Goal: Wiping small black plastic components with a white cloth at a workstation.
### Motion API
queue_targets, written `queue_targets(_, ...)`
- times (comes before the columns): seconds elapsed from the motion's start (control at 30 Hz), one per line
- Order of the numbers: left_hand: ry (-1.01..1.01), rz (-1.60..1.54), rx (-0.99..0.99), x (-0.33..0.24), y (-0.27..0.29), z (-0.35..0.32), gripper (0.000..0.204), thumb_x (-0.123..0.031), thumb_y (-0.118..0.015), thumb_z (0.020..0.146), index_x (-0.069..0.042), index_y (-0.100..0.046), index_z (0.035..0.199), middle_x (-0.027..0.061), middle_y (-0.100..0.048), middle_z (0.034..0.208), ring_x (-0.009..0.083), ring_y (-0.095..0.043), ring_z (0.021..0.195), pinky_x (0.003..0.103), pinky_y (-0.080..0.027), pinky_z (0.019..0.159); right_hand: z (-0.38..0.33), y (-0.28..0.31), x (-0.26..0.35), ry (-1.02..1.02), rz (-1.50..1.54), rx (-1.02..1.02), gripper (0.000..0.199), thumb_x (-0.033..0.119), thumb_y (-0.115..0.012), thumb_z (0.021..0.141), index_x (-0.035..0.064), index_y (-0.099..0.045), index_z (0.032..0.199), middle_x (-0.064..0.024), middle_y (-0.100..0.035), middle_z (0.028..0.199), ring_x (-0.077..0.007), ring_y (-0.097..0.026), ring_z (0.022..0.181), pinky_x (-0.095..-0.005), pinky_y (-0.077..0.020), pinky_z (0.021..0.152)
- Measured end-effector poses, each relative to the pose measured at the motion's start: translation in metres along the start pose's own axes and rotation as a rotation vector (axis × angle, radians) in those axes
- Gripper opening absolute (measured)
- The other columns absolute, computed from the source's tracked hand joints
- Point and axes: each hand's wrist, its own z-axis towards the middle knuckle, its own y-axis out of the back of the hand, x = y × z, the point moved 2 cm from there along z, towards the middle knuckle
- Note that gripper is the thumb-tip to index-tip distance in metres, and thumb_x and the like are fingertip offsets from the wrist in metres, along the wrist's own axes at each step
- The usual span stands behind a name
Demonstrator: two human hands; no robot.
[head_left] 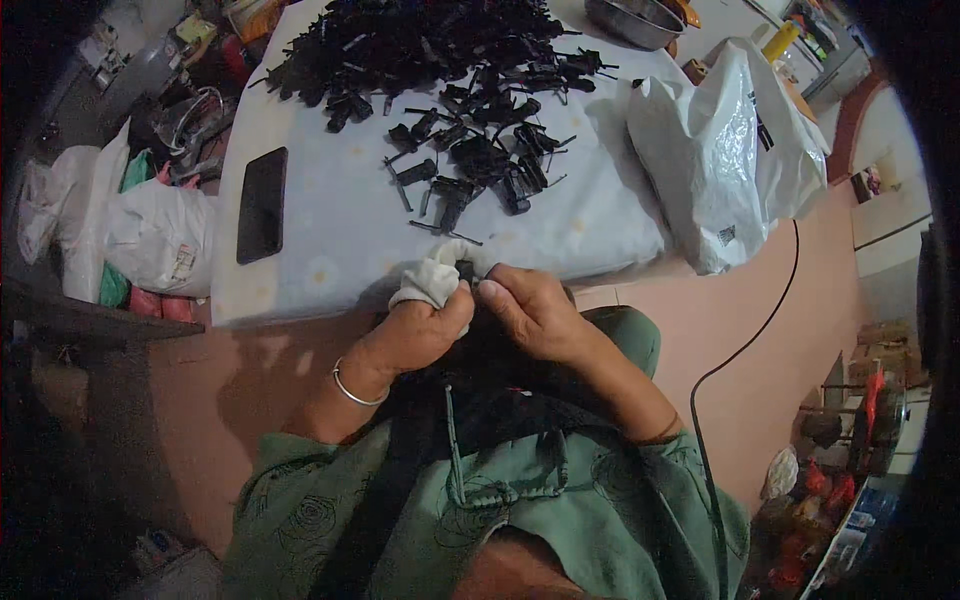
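Just off the table's near edge, my left hand (418, 332) is closed on a bunched white cloth (430, 284), wrapped partly round a small black plastic part (465, 270). My right hand (540, 310) meets it from the right, thumb and fingers pinched at the same part and the cloth's end. Most of that part is hidden by the fingers and cloth. Beyond my hands, several loose black plastic parts (480, 160) with thin arms lie scattered on the tabletop. Farther back they merge into a large heap (400, 50).
A pale patterned cloth covers the table (330, 270). On its left lies a black phone (262, 205). A white plastic bag (700, 170) stands at the right edge, below a metal bowl (635, 22). White bags (160, 235) fill a left shelf. A black cable (745, 345) hangs at right.
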Motion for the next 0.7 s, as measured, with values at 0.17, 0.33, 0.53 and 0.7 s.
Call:
queue_targets(0.17, -0.461, 0.429, -0.175, 0.002, -0.009, -0.004, 0.02, -0.004, -0.047, 0.076, -0.001, -0.048, 0.097, 0.0144, -0.051, 0.081, 0.0275, -0.054, 0.071, 0.034, -0.043, 0.062, 0.0, -0.009, -0.004, -0.062, -0.025, 0.032, 0.026, 0.02, -0.045, 0.09, -0.0008, -0.048, 0.074, -0.0039, -0.042, 0.057, -0.0105, -0.038, 0.057, -0.028, -0.0374, 0.053)
queue_targets(0.33, -0.31, 0.504, -0.129, 0.002, -0.009, -0.008, 0.019, -0.006, -0.052, 0.075, 0.003, -0.05, 0.092, 0.02, -0.051, 0.091, 0.0389, -0.051, 0.081, 0.038, -0.043, 0.071, -0.002, -0.02, -0.013, -0.067, 0.241, -0.011, 0.027, 0.021, -0.046, 0.09, -0.0006, -0.051, 0.074, -0.003, -0.041, 0.057, -0.009, -0.037, 0.058, -0.0275, -0.0372, 0.054)
queue_targets(0.53, -0.197, 0.317, 0.022, 0.004, 0.003, -0.007, 0.023, -0.012, -0.053, 0.082, 0.003, -0.051, 0.1, 0.0188, -0.055, 0.095, 0.0292, -0.057, 0.085, 0.034, -0.046, 0.072, 0.024, 0.01, -0.016, -0.02, -0.389, -0.054, 0.02, 0.021, -0.055, 0.083, 0.0013, -0.052, 0.081, -0.0118, -0.052, 0.064, -0.0219, -0.05, 0.056, -0.0347, -0.0416, 0.054)
queue_targets(0.7, 0.093, 0.028, -0.007, 0.025, 0.011, -0.008, 0.021, -0.014, -0.049, 0.086, 0.0, -0.052, 0.102, 0.0099, -0.061, 0.085, 0.017, -0.06, 0.071, 0.03, -0.049, 0.059, 0.037, 0.003, -0.025, 0.041, -0.763, -0.088, 0.017, 0.014, -0.059, 0.076, 0.0015, -0.051, 0.085, -0.0165, -0.056, 0.072, -0.0353, -0.056, 0.066, -0.0404, -0.0443, 0.057)
